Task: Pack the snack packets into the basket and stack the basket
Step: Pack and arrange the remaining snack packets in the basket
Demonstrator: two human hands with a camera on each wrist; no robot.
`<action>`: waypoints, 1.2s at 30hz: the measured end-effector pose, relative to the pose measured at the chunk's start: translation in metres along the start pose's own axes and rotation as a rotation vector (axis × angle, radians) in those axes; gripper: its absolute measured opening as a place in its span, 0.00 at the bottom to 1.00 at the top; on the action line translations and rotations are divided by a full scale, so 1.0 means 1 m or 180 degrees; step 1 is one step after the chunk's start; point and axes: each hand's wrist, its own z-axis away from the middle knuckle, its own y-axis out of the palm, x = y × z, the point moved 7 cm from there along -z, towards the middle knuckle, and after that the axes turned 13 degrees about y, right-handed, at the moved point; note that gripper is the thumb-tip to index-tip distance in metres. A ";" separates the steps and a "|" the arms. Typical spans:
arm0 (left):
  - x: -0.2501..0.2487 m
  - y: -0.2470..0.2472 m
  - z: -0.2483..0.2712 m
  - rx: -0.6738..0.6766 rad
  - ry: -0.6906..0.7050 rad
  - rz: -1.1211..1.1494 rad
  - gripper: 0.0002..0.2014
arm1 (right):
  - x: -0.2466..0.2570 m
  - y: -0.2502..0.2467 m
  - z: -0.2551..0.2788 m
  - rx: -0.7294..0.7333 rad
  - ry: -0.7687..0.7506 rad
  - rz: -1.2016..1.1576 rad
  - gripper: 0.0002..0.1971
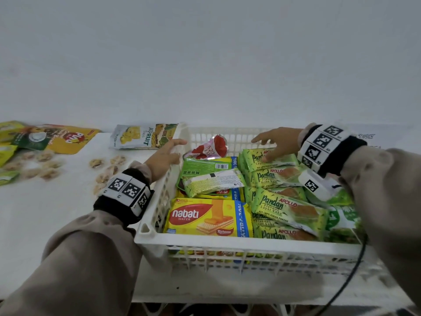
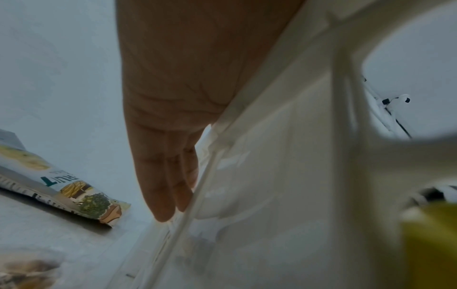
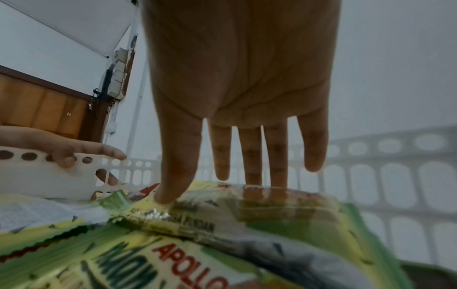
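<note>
A white slotted basket (image 1: 227,244) sits on the white table, filled with snack packets: a yellow Nabati wafer pack (image 1: 205,217) at the front left, several green Pandan cake packets (image 1: 289,208) on the right, and a red-and-white packet (image 1: 211,147) at the back. My left hand (image 1: 165,156) grips the basket's left rim, fingers (image 2: 163,185) flat along the outer wall (image 2: 284,176). My right hand (image 1: 276,144) is spread open, its thumb and fingertips (image 3: 170,187) touching the farthest Pandan packet (image 3: 247,205).
Outside the basket to the left lie a dried-fruit pouch (image 1: 141,136), a yellow pouch (image 1: 66,137), green packs and several small clear-wrapped snacks (image 1: 45,165). A black cable (image 1: 346,281) hangs by the basket's front right corner. A white wall stands behind the table.
</note>
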 end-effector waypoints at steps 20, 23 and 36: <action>0.000 -0.001 -0.002 -0.0014 0.0129 -0.0133 0.25 | 0.001 -0.004 -0.011 -0.0831 0.0123 0.0391 0.27; 0.000 -0.001 -0.002 -0.0019 0.0135 -0.0110 0.25 | 0.001 -0.005 -0.007 -0.0891 0.0127 0.0633 0.29; 0.000 -0.001 -0.001 0.0013 0.0110 0.0002 0.24 | 0.001 0.002 0.001 -0.0634 -0.0014 0.0468 0.25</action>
